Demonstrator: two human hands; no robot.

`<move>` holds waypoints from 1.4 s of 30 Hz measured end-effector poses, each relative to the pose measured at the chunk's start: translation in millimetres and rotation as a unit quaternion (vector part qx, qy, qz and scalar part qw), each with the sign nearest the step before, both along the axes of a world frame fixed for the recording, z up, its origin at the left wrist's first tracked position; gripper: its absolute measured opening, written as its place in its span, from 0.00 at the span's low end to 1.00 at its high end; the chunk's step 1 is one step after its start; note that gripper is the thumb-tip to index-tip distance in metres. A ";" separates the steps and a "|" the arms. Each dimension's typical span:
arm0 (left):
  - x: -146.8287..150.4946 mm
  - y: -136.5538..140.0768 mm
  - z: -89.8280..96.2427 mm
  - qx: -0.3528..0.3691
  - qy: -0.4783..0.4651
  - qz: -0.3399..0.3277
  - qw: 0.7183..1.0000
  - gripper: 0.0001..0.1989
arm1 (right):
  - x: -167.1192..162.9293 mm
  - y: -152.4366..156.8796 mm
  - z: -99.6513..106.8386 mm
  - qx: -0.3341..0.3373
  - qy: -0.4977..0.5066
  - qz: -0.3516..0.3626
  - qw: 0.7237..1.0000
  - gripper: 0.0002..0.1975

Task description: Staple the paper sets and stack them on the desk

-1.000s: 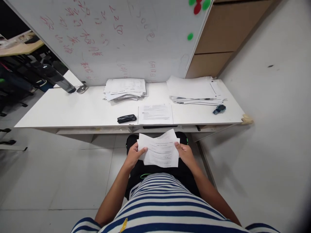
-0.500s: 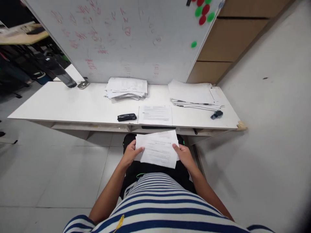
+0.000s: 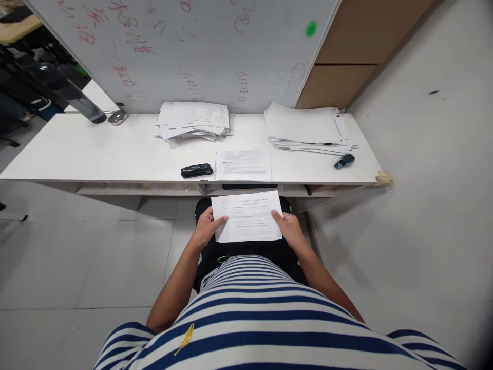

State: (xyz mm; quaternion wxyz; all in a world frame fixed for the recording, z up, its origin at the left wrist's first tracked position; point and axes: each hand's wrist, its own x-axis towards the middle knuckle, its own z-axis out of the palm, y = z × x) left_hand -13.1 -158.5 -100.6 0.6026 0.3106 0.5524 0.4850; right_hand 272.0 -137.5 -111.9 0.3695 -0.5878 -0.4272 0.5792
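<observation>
Printed paper sheets point(image 3: 248, 221) are held flat above my lap, just short of the desk's front edge. My left hand point(image 3: 206, 226) pinches their left side, thumb on top. On the right side, my right hand point(image 3: 289, 228) grips them the same way, its fingers hidden underneath. The sheets lie nearly aligned, so how many there are I cannot tell. Beyond them on the white desk point(image 3: 115, 154) rests another printed sheet point(image 3: 243, 165). A black stapler point(image 3: 196, 170) lies to its left.
Two paper stacks stand at the desk's back, a left stack point(image 3: 194, 121) and a right stack point(image 3: 304, 126). A dark blue object point(image 3: 344, 161) lies near the right one. A bottle point(image 3: 87, 105) and a mouse point(image 3: 117, 117) are far left. Behind rises a whiteboard point(image 3: 211, 56); a wall point(image 3: 423, 205) bounds the right.
The sheets in my hands were fanned out and askew; now their edges nearly line up. Both hands keep their hold. The view has tilted down, and the whiteboard sits higher in the picture.
</observation>
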 end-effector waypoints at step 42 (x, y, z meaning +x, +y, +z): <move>0.5 177.8 44.6 0.292 0.289 0.079 0.908 0.30 | -15.8 164.5 24.0 0.293 -0.138 -0.009 0.946 0.21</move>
